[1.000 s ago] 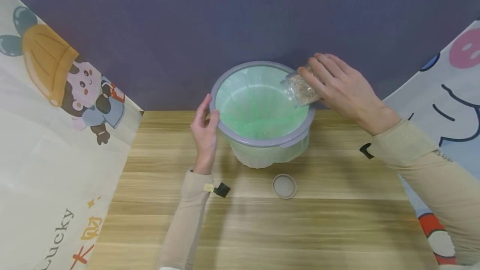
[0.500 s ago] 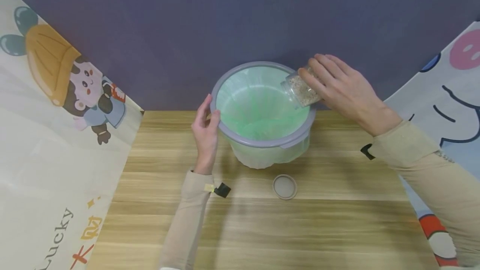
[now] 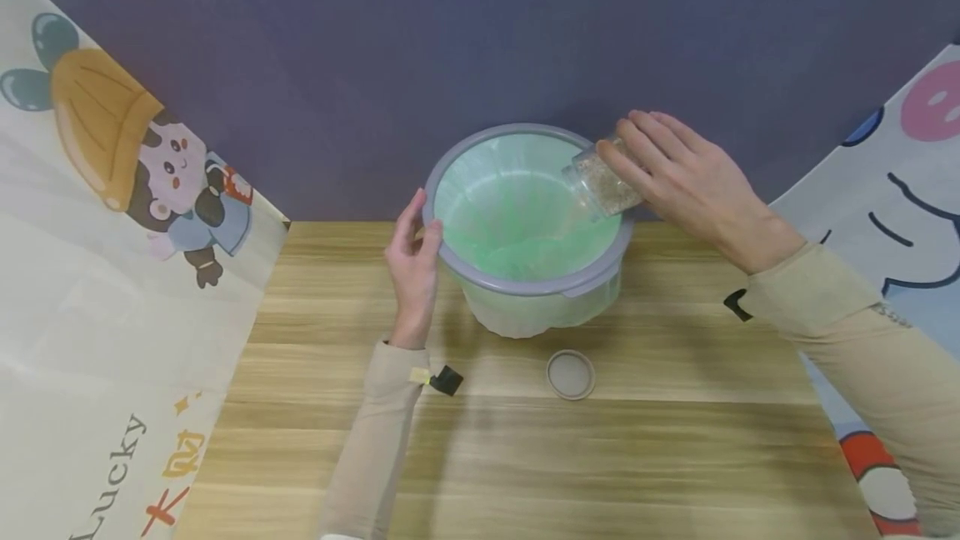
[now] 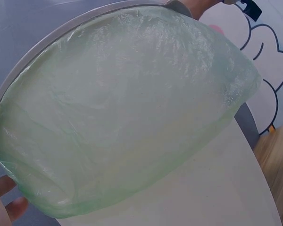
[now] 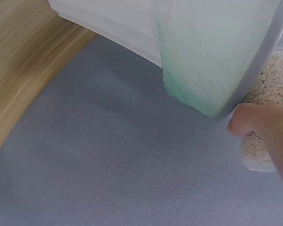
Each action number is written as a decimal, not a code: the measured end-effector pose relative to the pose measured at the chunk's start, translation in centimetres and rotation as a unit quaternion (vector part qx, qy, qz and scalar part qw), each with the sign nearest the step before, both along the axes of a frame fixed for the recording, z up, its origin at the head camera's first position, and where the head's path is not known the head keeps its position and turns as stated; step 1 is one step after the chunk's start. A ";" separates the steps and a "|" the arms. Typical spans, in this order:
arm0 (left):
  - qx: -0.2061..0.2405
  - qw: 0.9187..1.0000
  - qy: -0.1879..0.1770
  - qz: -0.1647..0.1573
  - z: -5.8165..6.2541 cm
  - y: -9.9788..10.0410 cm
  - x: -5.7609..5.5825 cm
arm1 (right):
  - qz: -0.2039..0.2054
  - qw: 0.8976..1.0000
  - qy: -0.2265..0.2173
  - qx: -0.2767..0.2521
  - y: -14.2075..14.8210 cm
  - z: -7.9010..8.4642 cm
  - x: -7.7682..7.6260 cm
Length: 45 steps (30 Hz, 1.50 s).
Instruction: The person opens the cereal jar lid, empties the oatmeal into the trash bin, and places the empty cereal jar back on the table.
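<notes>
A trash bin (image 3: pixel 498 313) with a grey rim stands on the table, lined with a thin green plastic bag (image 3: pixel 517 227) folded over its outside. My left hand (image 3: pixel 412 273) grips the rim at the left, thumb and fingers on either side of it. In my right hand (image 3: pixel 686 177) is a clear jar (image 3: pixel 606 182) of oat flakes, tipped sideways with its mouth over the bin's right side. The right wrist view shows oat flakes (image 5: pixel 273 82) filling much of the jar, the thumb across it. The bin's bottom is hidden by the bag.
A small round lid (image 3: pixel 570 374) lies on the wooden table (image 3: pixel 637 465) in front of the bin. Behind rises a dark blue-grey wall (image 3: pixel 480 23). Printed cartoon panels (image 3: pixel 75 273) stand at both sides.
The jar's mouth dips very slightly lower, and the flakes near it look blurred now. My left hand keeps its place on the rim.
</notes>
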State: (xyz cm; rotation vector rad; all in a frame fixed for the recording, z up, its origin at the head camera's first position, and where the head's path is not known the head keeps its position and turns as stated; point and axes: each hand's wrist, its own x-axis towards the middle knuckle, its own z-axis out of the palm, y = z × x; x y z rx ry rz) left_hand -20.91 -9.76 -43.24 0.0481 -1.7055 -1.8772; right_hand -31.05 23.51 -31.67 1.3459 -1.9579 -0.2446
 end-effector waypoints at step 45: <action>-0.019 1.000 0.001 0.005 0.0 0.0 0.2 | 0.037 0.999 0.003 -0.014 0.1 -0.3 -0.1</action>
